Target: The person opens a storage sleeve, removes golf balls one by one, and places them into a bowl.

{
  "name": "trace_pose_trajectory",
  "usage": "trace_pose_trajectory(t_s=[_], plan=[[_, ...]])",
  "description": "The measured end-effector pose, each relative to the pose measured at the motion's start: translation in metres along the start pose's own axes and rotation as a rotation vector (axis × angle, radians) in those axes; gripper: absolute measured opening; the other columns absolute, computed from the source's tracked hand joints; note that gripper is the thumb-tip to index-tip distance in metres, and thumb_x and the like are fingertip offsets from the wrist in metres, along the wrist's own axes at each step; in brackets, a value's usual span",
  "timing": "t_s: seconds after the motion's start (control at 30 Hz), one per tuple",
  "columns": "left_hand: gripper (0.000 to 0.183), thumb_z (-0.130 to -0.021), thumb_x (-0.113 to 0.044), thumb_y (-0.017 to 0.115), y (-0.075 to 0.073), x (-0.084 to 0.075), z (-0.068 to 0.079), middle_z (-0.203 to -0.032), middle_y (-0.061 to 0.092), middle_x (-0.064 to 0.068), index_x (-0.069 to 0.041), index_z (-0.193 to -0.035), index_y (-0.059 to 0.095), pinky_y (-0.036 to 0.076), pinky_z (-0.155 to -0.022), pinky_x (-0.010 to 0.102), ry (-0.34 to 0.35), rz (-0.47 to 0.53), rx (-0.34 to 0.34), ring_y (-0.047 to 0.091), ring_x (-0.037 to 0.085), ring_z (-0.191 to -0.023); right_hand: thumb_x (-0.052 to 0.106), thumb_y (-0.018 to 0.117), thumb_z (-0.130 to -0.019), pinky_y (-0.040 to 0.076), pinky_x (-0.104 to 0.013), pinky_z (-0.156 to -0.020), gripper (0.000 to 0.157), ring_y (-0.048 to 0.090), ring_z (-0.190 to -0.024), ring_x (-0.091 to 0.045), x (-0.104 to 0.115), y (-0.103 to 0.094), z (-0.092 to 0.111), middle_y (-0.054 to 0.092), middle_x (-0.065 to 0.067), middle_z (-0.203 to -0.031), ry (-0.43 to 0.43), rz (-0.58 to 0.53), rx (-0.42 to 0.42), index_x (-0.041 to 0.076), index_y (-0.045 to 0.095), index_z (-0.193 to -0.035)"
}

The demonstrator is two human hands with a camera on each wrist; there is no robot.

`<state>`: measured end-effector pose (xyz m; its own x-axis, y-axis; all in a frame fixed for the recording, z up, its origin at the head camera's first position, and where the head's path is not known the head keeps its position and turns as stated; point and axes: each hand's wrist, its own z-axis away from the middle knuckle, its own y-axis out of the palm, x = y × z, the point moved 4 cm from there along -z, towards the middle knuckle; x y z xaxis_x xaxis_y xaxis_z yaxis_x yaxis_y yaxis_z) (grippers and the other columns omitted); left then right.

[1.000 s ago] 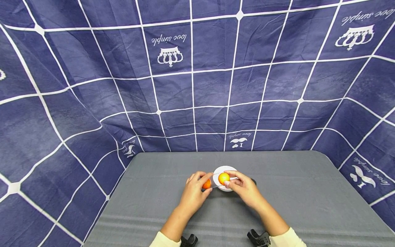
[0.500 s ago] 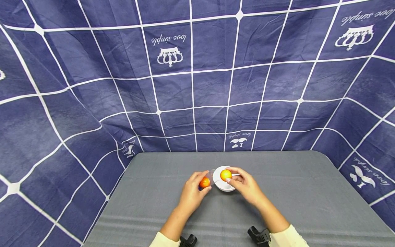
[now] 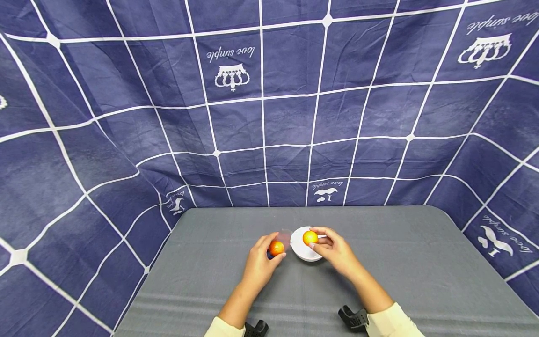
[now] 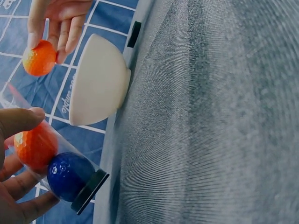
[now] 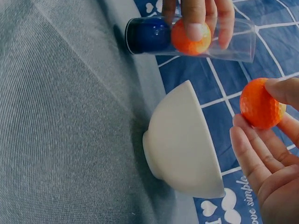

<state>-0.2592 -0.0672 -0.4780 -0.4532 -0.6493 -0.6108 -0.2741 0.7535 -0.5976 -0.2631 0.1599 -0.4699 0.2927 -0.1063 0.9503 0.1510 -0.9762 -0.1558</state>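
My left hand [image 3: 259, 261] grips a clear plastic tube [image 4: 70, 149] by its side. At the tube's black-capped lower end is a blue ball [image 4: 69, 176], with an orange ball [image 4: 35, 148] above it; its other end is see-through. Between thumb and fingertips, my right hand [image 3: 338, 255] pinches a dimpled orange golf ball [image 3: 310, 238]. That ball is held over the white bowl [image 3: 300, 252], which stands upright on the table. The right wrist view shows the bowl [image 5: 182, 144] with the tube and the golf ball on either side of its opening.
A grey cloth covers the table [image 3: 210, 281]. Beyond the bowl, a small black piece [image 4: 134, 34] sits on the cloth in the left wrist view. A blue curtain with white grid lines [image 3: 286, 121] surrounds the back and sides. Black straps [image 3: 353, 319] hang at the wrists.
My left hand has shifted left with the tube, away from the bowl. The right hand has moved slightly right with the golf ball, so the tube and that ball are now farther apart.
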Motion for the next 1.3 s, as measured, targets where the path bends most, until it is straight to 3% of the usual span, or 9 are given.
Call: trace_pose_trajectory(t_s=[0.2, 0.5, 0.67, 0.93, 1.3], plan=[[0.056, -0.075, -0.016, 0.089, 0.001, 0.004, 0.001, -0.112, 0.071, 0.005, -0.008, -0.125, 0.066, 0.057, -0.088, 0.039, -0.057, 0.052, -0.006, 0.069, 0.021, -0.096, -0.001, 0.074, -0.086, 0.057, -0.016, -0.081, 0.044, 0.067, -0.094, -0.009, -0.006, 0.0, -0.004, 0.056, -0.027, -0.125, 0.0, 0.071, -0.017, -0.004, 0.062, -0.128], [0.055, -0.077, -0.015, 0.088, 0.001, 0.008, 0.001, -0.115, 0.07, 0.006, -0.008, -0.126, 0.064, 0.055, -0.095, 0.041, -0.119, 0.123, 0.013, 0.07, 0.022, -0.106, 0.002, 0.08, -0.083, 0.06, -0.028, -0.081, 0.038, 0.069, -0.089, -0.018, -0.011, 0.004, -0.008, 0.063, -0.018, -0.111, -0.073, 0.277, -0.046, 0.002, 0.068, -0.119], [0.053, -0.078, -0.013, 0.087, 0.001, 0.01, 0.001, -0.116, 0.069, 0.009, -0.006, -0.125, 0.063, 0.057, -0.092, 0.042, -0.125, 0.154, 0.014, 0.071, 0.025, -0.106, 0.003, 0.08, -0.082, 0.06, -0.035, -0.083, 0.035, 0.069, -0.09, -0.022, -0.013, 0.008, -0.01, 0.066, -0.013, -0.105, -0.107, 0.369, -0.031, 0.003, 0.069, -0.116], [0.052, -0.08, -0.013, 0.086, 0.0, 0.011, 0.001, -0.119, 0.068, 0.012, -0.005, -0.125, 0.061, 0.058, -0.091, 0.042, -0.125, 0.154, 0.023, 0.072, 0.027, -0.107, 0.003, 0.082, -0.079, 0.06, -0.033, -0.082, 0.034, 0.068, -0.087, -0.018, -0.013, 0.015, -0.015, 0.067, -0.007, -0.104, -0.186, 0.585, -0.005, 0.004, 0.07, -0.111], [0.052, -0.079, -0.012, 0.086, 0.002, 0.012, 0.002, -0.118, 0.068, 0.011, -0.006, -0.124, 0.062, 0.058, -0.089, 0.04, -0.108, 0.157, 0.019, 0.072, 0.025, -0.107, 0.008, 0.084, -0.075, 0.054, -0.03, -0.077, 0.033, 0.064, -0.084, -0.017, -0.011, 0.019, -0.022, 0.068, -0.006, -0.099, -0.154, 0.776, 0.019, 0.006, 0.072, -0.106]])
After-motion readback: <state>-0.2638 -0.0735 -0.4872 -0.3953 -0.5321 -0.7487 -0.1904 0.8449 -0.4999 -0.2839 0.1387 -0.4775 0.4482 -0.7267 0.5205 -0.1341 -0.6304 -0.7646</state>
